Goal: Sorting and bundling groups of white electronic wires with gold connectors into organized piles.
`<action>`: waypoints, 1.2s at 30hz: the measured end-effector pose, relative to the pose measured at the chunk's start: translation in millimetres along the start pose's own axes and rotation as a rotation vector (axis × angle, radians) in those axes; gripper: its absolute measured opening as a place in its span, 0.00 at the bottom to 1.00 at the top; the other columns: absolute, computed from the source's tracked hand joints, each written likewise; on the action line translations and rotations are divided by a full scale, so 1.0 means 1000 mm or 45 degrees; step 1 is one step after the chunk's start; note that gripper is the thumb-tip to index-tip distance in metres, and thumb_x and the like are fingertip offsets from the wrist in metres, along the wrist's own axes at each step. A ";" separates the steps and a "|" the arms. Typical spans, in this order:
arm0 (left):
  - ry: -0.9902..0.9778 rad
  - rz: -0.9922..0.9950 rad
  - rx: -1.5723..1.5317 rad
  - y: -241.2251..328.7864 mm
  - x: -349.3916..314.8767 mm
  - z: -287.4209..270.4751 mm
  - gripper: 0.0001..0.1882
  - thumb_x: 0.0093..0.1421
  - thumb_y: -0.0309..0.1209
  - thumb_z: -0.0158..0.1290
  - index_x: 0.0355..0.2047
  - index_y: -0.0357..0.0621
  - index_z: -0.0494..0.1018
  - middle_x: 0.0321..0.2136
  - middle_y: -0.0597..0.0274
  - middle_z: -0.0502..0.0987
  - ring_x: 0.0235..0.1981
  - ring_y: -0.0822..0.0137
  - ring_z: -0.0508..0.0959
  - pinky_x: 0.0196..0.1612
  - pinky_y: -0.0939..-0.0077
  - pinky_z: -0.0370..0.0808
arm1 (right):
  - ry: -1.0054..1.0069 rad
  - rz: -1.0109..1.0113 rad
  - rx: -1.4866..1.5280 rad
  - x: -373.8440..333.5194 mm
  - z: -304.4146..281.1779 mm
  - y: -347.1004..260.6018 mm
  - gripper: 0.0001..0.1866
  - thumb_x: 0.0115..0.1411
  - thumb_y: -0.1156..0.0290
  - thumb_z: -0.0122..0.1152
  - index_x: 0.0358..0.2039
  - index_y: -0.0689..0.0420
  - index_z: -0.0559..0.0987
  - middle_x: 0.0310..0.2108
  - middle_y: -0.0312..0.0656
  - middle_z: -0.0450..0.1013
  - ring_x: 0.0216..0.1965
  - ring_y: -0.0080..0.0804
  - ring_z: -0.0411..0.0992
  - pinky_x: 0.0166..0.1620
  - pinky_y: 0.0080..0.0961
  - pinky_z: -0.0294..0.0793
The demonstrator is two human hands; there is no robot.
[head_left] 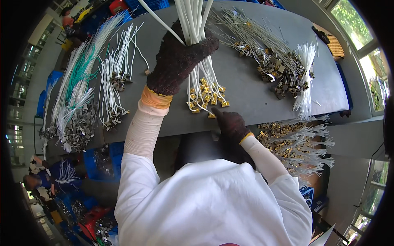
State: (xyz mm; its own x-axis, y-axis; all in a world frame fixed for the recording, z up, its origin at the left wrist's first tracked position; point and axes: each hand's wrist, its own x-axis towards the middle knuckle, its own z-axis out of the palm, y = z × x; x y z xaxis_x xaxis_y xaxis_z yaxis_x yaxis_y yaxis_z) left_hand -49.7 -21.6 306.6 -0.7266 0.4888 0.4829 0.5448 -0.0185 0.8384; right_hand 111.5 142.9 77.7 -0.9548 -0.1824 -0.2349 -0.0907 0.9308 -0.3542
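Observation:
My left hand, in a dark knitted glove, is wrapped round a bundle of thick white wires. The wires stick up above the fist and hang below it, ending in gold-coloured metal clips over the grey table. My right hand, gloved the same way, is just below and right of these clips. Its fingers are drawn together at one white wire that bends out from the bundle toward them. A single gold clip sits beside the fingertips. The exact fingertip contact is too small to make out.
On the grey table, bundles of white and green wires with silver clips lie at the left. Thin grey wires with metal ends lie at the right, beside a white bundle. Gold-ended bundles are stacked below the table's right edge.

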 end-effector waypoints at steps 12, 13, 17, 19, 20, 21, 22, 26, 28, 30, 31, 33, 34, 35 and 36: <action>0.055 0.000 -0.086 0.006 0.003 -0.002 0.32 0.58 0.25 0.63 0.62 0.35 0.66 0.34 0.62 0.80 0.37 0.70 0.81 0.44 0.76 0.79 | 0.325 -0.095 0.227 0.031 -0.012 -0.011 0.30 0.63 0.66 0.54 0.66 0.53 0.64 0.35 0.52 0.79 0.36 0.54 0.78 0.39 0.49 0.76; 0.037 0.001 -0.030 0.005 0.002 -0.001 0.33 0.57 0.25 0.64 0.62 0.35 0.66 0.34 0.62 0.80 0.37 0.70 0.81 0.44 0.76 0.79 | 0.277 -0.083 0.222 0.043 -0.021 -0.017 0.29 0.64 0.66 0.53 0.65 0.52 0.64 0.36 0.53 0.79 0.36 0.54 0.79 0.38 0.50 0.76; 0.069 0.012 -0.034 -0.006 0.003 -0.006 0.26 0.51 0.34 0.71 0.48 0.39 0.74 0.32 0.63 0.79 0.31 0.72 0.79 0.34 0.75 0.77 | 0.218 0.067 0.187 0.064 -0.027 -0.036 0.27 0.63 0.67 0.52 0.64 0.49 0.66 0.38 0.54 0.79 0.37 0.56 0.79 0.39 0.51 0.77; 0.088 0.015 -0.032 -0.009 0.002 -0.010 0.25 0.51 0.34 0.71 0.45 0.39 0.74 0.32 0.61 0.79 0.30 0.70 0.79 0.34 0.74 0.77 | 0.148 -0.092 0.038 0.055 -0.008 -0.040 0.31 0.62 0.68 0.54 0.66 0.53 0.63 0.39 0.55 0.80 0.36 0.57 0.80 0.40 0.52 0.79; 0.107 0.038 -0.056 -0.012 0.004 -0.009 0.26 0.51 0.34 0.71 0.46 0.39 0.73 0.32 0.61 0.79 0.30 0.70 0.79 0.34 0.74 0.77 | 0.224 -0.176 0.029 0.053 0.008 -0.030 0.31 0.62 0.69 0.54 0.66 0.52 0.62 0.37 0.55 0.80 0.35 0.56 0.80 0.38 0.52 0.79; 0.133 0.053 -0.072 -0.011 0.004 -0.008 0.27 0.51 0.34 0.71 0.47 0.38 0.73 0.32 0.61 0.79 0.31 0.70 0.79 0.34 0.74 0.77 | 0.294 -0.271 0.023 0.049 0.008 -0.030 0.32 0.62 0.69 0.53 0.67 0.51 0.61 0.36 0.55 0.80 0.34 0.56 0.80 0.37 0.51 0.79; 0.127 0.079 -0.139 -0.009 0.005 -0.008 0.30 0.51 0.34 0.70 0.51 0.38 0.72 0.32 0.62 0.79 0.32 0.71 0.78 0.34 0.75 0.77 | 0.287 -0.275 0.023 0.051 0.008 -0.032 0.32 0.62 0.69 0.53 0.67 0.51 0.61 0.36 0.55 0.80 0.34 0.56 0.80 0.37 0.51 0.79; 0.034 0.041 -0.229 -0.007 0.003 -0.009 0.30 0.61 0.28 0.60 0.62 0.31 0.64 0.29 0.63 0.78 0.32 0.69 0.79 0.42 0.71 0.78 | 0.101 0.039 0.045 0.046 -0.004 -0.040 0.31 0.64 0.72 0.50 0.68 0.48 0.60 0.33 0.55 0.80 0.33 0.54 0.80 0.34 0.50 0.78; 0.038 0.060 -0.347 -0.006 0.011 -0.009 0.28 0.61 0.28 0.60 0.60 0.31 0.66 0.28 0.63 0.78 0.32 0.70 0.78 0.42 0.72 0.78 | 0.102 -0.056 0.056 0.039 -0.016 -0.035 0.31 0.64 0.73 0.49 0.68 0.45 0.60 0.32 0.54 0.80 0.32 0.54 0.80 0.33 0.50 0.78; 0.066 0.042 -0.448 -0.002 0.017 -0.009 0.24 0.62 0.30 0.60 0.56 0.33 0.70 0.29 0.63 0.79 0.32 0.70 0.79 0.42 0.73 0.78 | 0.124 -0.113 0.040 0.043 -0.014 -0.025 0.31 0.64 0.73 0.49 0.68 0.44 0.60 0.33 0.53 0.79 0.32 0.55 0.80 0.33 0.50 0.78; 0.060 0.030 -0.457 -0.001 0.016 -0.007 0.24 0.62 0.30 0.60 0.56 0.33 0.70 0.29 0.63 0.79 0.32 0.70 0.79 0.42 0.73 0.78 | 0.149 -0.155 0.036 0.040 -0.016 -0.025 0.32 0.63 0.73 0.49 0.68 0.43 0.60 0.34 0.53 0.79 0.32 0.55 0.80 0.34 0.51 0.78; 0.045 0.046 -0.391 0.000 0.016 -0.002 0.23 0.58 0.28 0.63 0.54 0.37 0.74 0.32 0.61 0.81 0.31 0.71 0.80 0.35 0.76 0.77 | 0.013 -0.077 0.053 0.045 -0.016 -0.023 0.32 0.63 0.73 0.49 0.68 0.43 0.60 0.37 0.54 0.79 0.34 0.56 0.80 0.36 0.51 0.78; -0.003 -0.061 -0.074 0.002 0.017 -0.007 0.24 0.58 0.29 0.63 0.55 0.38 0.74 0.32 0.61 0.82 0.32 0.71 0.81 0.37 0.76 0.78 | 0.083 -0.083 0.037 0.048 -0.007 -0.019 0.31 0.63 0.73 0.49 0.68 0.43 0.60 0.38 0.54 0.79 0.35 0.56 0.80 0.36 0.51 0.78; -0.009 -0.063 -0.075 0.003 0.019 -0.006 0.24 0.58 0.29 0.63 0.55 0.38 0.74 0.32 0.61 0.82 0.32 0.71 0.81 0.37 0.76 0.78 | 0.153 -0.090 0.022 0.050 -0.001 -0.016 0.31 0.63 0.73 0.49 0.67 0.44 0.60 0.38 0.55 0.78 0.37 0.56 0.80 0.37 0.51 0.78; 0.028 -0.033 -0.130 0.004 0.016 -0.009 0.24 0.58 0.30 0.64 0.54 0.38 0.74 0.31 0.61 0.81 0.31 0.71 0.81 0.37 0.76 0.77 | 0.145 -0.099 0.029 0.048 -0.002 -0.018 0.31 0.63 0.73 0.49 0.67 0.44 0.60 0.38 0.55 0.78 0.37 0.56 0.80 0.37 0.51 0.78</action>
State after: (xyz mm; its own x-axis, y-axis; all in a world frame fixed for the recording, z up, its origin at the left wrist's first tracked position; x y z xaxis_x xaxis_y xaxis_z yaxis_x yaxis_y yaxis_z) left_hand -63.0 -21.2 319.7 -0.7495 0.4709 0.4653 0.4809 -0.0957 0.8715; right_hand 66.5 117.8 74.3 -0.9711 -0.2156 -0.1022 -0.1606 0.9075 -0.3882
